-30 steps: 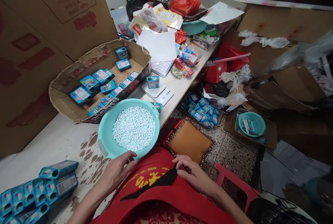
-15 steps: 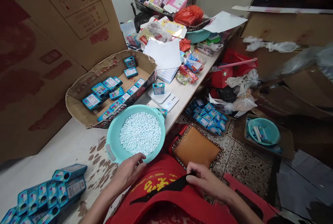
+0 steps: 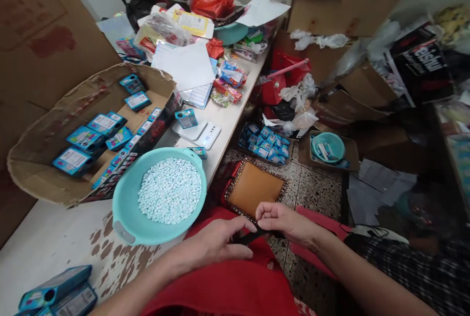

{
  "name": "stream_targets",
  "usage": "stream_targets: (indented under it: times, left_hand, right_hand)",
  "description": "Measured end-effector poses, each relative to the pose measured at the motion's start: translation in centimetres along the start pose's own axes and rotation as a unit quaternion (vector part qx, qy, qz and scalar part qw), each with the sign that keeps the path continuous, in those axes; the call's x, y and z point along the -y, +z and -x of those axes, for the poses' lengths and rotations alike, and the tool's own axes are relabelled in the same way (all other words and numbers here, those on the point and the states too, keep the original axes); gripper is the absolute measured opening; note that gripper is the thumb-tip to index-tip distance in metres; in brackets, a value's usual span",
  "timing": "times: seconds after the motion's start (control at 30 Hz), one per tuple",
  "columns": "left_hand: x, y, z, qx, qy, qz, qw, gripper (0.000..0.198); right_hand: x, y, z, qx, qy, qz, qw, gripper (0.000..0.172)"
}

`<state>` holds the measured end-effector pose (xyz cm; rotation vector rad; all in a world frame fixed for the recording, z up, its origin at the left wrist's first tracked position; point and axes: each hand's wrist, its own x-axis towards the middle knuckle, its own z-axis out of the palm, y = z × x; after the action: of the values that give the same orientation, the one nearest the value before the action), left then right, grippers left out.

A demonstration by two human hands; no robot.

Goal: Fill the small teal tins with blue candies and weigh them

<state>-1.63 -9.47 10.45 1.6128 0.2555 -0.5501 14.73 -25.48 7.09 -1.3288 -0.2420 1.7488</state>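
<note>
Black strap (image 3: 249, 236), soft and limp by the look of it, is pinched by left hand (image 3: 220, 242) and right hand (image 3: 282, 220) over the red cloth (image 3: 227, 286); it is best gripped near its end.

One head-worn camera looks forward and steeply down from close above the lap, facing a white worktable (image 3: 55, 237) on the left and speckled terrazzo floor (image 3: 316, 189) on the right.
</note>
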Motion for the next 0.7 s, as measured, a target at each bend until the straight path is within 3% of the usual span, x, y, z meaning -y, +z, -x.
stream_targets:
  times: [0.1, 0.27, 0.43, 0.63, 0.7]
  left_hand:
    - [0.1, 0.6, -1.0, -0.005, -0.008, -0.027, 1.000, 0.036]
    - [0.1, -0.3, -1.0, -0.004, -0.003, -0.069, 0.998, 0.027]
    - [0.0, 0.0, -2.2, -0.012, 0.021, -0.177, 0.984, 0.021]
    - [-0.7, -0.7, -2.2, -0.114, -0.039, 0.024, 0.992, 0.027]
    - [-1.0, -0.9, -2.2, -0.120, -0.047, 0.038, 0.991, 0.030]
  right_hand:
    - [-0.7, -0.7, 1.3, 0.027, 0.044, -0.001, 0.999, 0.039]
    - [-2.9, -2.2, 3.4, 0.121, 0.150, -0.027, 0.981, 0.043]
    - [-3.4, -2.2, 3.7, 0.094, 0.133, 0.005, 0.987, 0.053]
    - [-2.3, -1.6, 3.9, 0.079, 0.124, 0.118, 0.982, 0.056]
    - [-2.0, -1.5, 4.0, 0.077, 0.128, 0.154, 0.977, 0.052]
